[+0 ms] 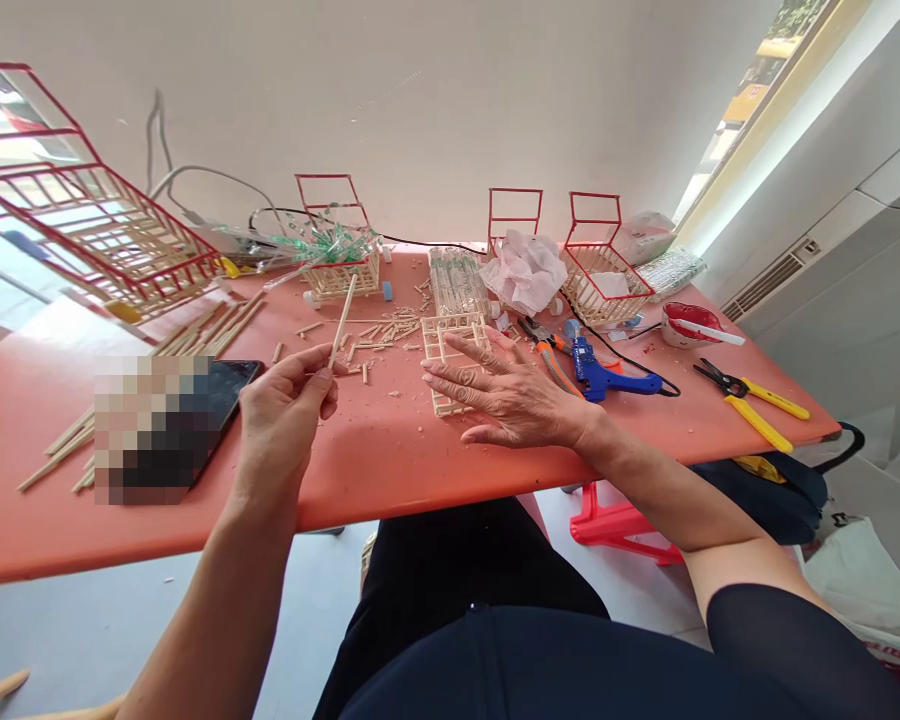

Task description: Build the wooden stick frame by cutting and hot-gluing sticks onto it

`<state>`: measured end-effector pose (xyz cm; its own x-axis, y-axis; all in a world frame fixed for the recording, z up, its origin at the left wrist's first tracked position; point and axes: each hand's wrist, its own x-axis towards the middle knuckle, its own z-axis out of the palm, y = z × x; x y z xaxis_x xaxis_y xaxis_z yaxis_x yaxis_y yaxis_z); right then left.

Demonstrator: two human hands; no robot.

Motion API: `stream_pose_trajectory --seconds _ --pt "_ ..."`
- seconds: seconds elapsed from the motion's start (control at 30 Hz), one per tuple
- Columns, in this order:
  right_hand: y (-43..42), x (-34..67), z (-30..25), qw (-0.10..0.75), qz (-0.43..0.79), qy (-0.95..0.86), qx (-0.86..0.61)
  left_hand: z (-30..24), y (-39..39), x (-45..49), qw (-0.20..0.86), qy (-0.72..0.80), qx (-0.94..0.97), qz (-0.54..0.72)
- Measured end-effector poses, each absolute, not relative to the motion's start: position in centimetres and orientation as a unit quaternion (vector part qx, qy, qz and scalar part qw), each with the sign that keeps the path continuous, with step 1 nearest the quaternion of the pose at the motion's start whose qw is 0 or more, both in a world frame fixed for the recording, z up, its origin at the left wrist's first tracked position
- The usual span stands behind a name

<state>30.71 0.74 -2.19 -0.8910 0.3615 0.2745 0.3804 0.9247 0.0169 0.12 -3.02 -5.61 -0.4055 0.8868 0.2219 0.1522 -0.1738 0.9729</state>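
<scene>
My left hand (285,405) is closed in a pinch on a thin wooden stick (343,320), held nearly upright above the red table (390,460). Flat on the table, fingers stretched out, my right hand (506,395) rests against a small ladder-like frame of wooden sticks (450,350), its fingertips lying on the frame. Short cut stick pieces (379,335) are scattered between the two hands.
A black phone (210,405) and long sticks (210,330) lie at the left. A blue glue gun (604,375), yellow-handled cutters (757,400), a red bowl (690,322) and red-framed stick baskets (604,275) stand to the right and back. A red stool (615,525) is under the table.
</scene>
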Motion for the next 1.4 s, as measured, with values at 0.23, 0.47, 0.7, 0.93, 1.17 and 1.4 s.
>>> stream_pose_trajectory --seconds 0.23,0.47,0.7,0.93,1.17,1.4 --pt "0.6 30.7 -2.1 0.14 -0.041 -0.974 -0.174 -5.2 -3.2 0.4 0.302 0.576 0.45 0.612" --pt "0.4 30.6 -2.3 0.127 -0.045 -0.979 -0.151 -5.3 -3.2 0.3 0.292 0.577 0.454 0.613" --pt "0.8 30.8 -2.3 0.145 -0.05 -0.97 -0.189 -5.2 -3.6 0.5 0.299 0.577 0.451 0.612" --pt "1.4 30.9 -2.8 0.149 -0.038 -0.965 -0.21 -5.0 -3.6 0.7 0.297 0.581 0.452 0.608" --pt "1.7 31.1 -2.8 0.163 -0.056 -0.955 -0.242 -4.8 -3.8 0.8 0.297 0.58 0.449 0.612" --pt "1.9 31.2 -2.9 0.172 -0.048 -0.952 -0.249 -4.8 -3.6 0.9 0.308 0.573 0.44 0.619"
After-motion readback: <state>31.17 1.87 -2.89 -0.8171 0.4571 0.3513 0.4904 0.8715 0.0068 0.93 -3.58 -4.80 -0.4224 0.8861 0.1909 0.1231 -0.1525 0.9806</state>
